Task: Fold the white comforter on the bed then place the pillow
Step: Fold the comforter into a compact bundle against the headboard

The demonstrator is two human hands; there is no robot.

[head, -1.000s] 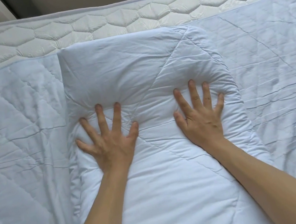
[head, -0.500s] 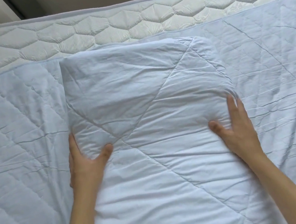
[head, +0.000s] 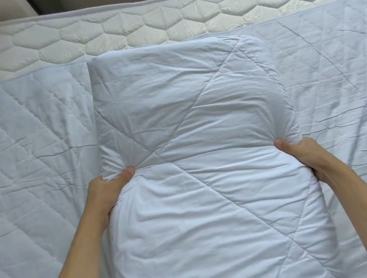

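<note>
The white comforter (head: 205, 159) lies folded into a thick long bundle in the middle of the frame, from the upper centre down to the bottom edge. It rests on a pale blue quilted cover (head: 25, 164) that spreads to the left and to the right. Along the top of the frame the cream mattress (head: 136, 28) with a hexagon pattern is bare.

The left hand (head: 107, 189) grips the left edge of the bundle: the thumb lies on top and the other fingers are hidden under the fabric. The right hand (head: 300, 154) grips the right edge in the same way, thumb on top. The fabric is pinched inward at both grips. No pillow is in view.
</note>
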